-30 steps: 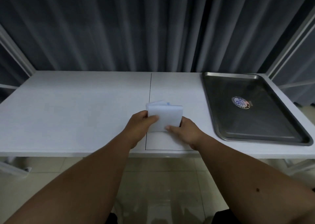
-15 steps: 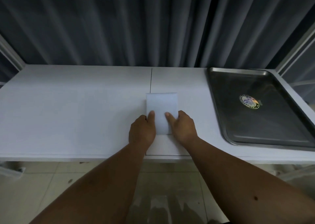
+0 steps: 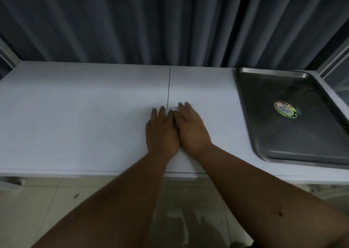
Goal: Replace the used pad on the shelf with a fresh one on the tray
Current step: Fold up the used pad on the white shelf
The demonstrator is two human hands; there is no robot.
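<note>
A white pad [image 3: 172, 108] lies flat on the white shelf [image 3: 75, 115], near the dark seam in the middle. Both my hands lie on top of it with straight fingers and hide nearly all of it; only a thin strip shows between the fingertips. My left hand [image 3: 162, 132] covers its left part. My right hand [image 3: 190, 128] covers its right part, side by side with the left. The steel tray [image 3: 245, 115] sits at the right end of the shelf, with only a round sticker [image 3: 285, 109] in it.
Dark grey curtains hang right behind the shelf. White frame posts stand at the far left and far right. The shelf's front edge is just below my wrists, with tiled floor beneath.
The pad went from lifted and held between both hands to lying flat on the shelf. My hands then slid forward over it and now cover it with flat fingers.
</note>
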